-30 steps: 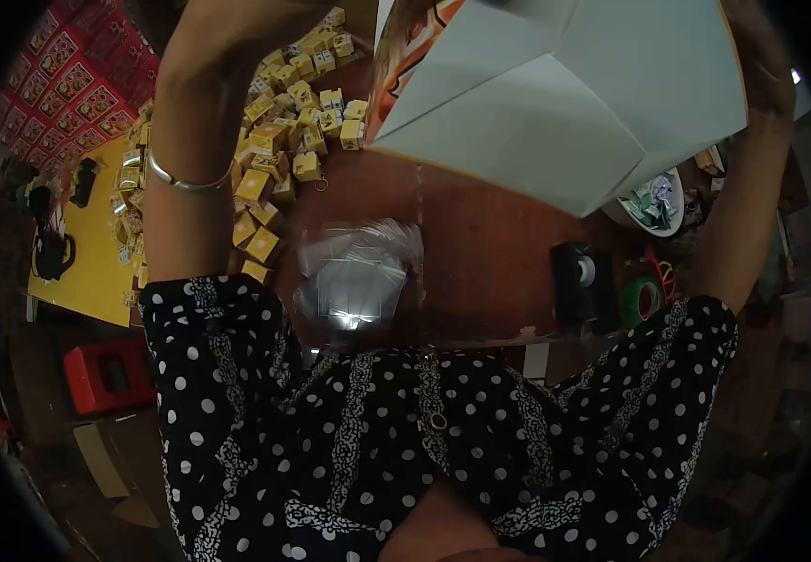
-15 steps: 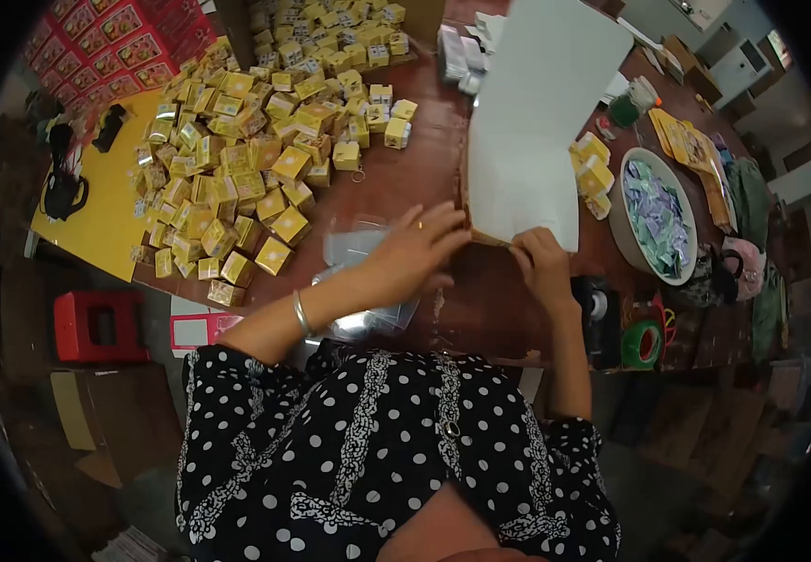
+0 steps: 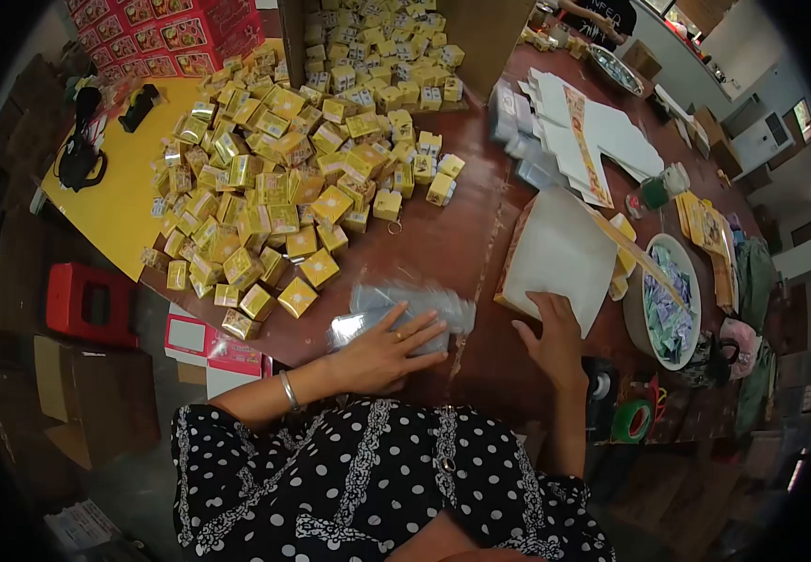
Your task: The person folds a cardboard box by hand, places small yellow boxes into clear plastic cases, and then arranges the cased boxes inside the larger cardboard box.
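My left hand point(image 3: 391, 348) lies with fingers spread on a small stack of clear plastic pieces point(image 3: 457, 314) near the front edge of the table. A ring and a bangle show on that hand and wrist. To the right, a carton with a white inside point(image 3: 560, 248) stands on the table, its thin printed flap edge point(image 3: 626, 239) tilted to the right. My right hand point(image 3: 555, 339) is at the carton's near edge, fingers and thumb apart. Left of the hands spreads a large heap of small yellow boxes point(image 3: 256, 192).
A cardboard box point(image 3: 485, 37) behind holds more yellow boxes. Flat white cartons point(image 3: 555, 122) lie at the back. On the right are a basin point(image 3: 632, 323) of small packets, a green tape roll point(image 3: 632, 421) and a jar point(image 3: 654, 192). Another person point(image 3: 602, 19) is at the far end.
My left hand has moved from the carton down and left onto the clear plastic. The carton's raised white flap has tipped over to the right. My right hand's fingers have opened.
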{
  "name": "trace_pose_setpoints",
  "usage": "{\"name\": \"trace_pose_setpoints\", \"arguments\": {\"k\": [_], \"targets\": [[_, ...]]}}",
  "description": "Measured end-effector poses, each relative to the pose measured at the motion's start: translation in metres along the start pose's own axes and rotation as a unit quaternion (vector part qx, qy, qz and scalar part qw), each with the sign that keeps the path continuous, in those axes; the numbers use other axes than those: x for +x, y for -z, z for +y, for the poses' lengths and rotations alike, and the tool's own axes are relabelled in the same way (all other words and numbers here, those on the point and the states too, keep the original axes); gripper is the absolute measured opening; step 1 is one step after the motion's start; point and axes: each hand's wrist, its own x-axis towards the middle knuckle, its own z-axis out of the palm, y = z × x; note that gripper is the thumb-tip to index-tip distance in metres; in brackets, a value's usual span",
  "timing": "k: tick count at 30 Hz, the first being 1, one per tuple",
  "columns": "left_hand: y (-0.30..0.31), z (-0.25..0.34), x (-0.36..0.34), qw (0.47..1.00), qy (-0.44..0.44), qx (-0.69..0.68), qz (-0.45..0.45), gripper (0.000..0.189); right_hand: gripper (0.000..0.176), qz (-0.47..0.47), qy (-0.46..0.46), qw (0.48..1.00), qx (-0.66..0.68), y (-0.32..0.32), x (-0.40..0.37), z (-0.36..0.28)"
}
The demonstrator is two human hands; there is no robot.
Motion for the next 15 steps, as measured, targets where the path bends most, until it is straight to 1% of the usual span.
{"name": "trace_pose_setpoints", "arguments": {"k": [2, 3, 4, 5, 7, 9, 11, 12, 13, 14, 15], "targets": [[-0.005, -0.002, 0.001, 1.0, 0.0, -0.012, 0.022, 0.064, 0.031, 0.023, 0.069, 0.992, 0.102, 0.015, 0.026, -0.031], [-0.006, -0.002, 0.0, 0.999, 0.0, -0.031, 0.034, 0.061, 0.031, 0.026, 0.067, 0.992, 0.1, 0.01, 0.04, -0.042], [-0.005, -0.002, 0.001, 0.999, 0.004, -0.037, 0.032, 0.055, 0.031, 0.017, 0.057, 0.98, 0.188, 0.005, 0.061, -0.051], [-0.008, -0.002, 0.002, 0.999, 0.002, -0.035, 0.035, 0.055, 0.031, 0.006, 0.05, 0.96, 0.275, -0.001, 0.086, -0.058], [-0.012, -0.006, 0.005, 0.992, 0.008, -0.071, 0.109, 0.052, 0.025, 0.081, 0.066, 0.936, 0.336, -0.032, 0.154, -0.057], [0.002, -0.014, 0.007, 0.989, 0.02, -0.085, 0.12, 0.05, 0.024, 0.022, 0.0, 0.92, 0.392, -0.052, 0.232, -0.053], [0.002, -0.021, 0.008, 0.985, 0.065, -0.12, 0.102, 0.049, 0.028, 0.019, 0.061, 0.951, 0.304, -0.097, 0.315, -0.02], [0.004, -0.023, 0.01, 0.985, 0.066, -0.119, 0.107, 0.049, 0.034, -0.025, 0.047, 0.96, 0.275, -0.118, 0.355, -0.004], [0.005, -0.025, 0.012, 0.988, 0.063, -0.11, 0.087, 0.049, 0.041, -0.071, 0.034, 0.966, 0.245, -0.131, 0.39, 0.005], [0.003, -0.027, 0.013, 0.991, 0.06, -0.102, 0.067, 0.049, 0.041, -0.075, 0.038, 0.967, 0.242, -0.136, 0.416, 0.005], [-0.003, -0.031, 0.014, 0.985, 0.056, -0.147, 0.075, 0.053, 0.051, -0.123, 0.025, 0.981, 0.146, -0.142, 0.439, 0.005]]}}
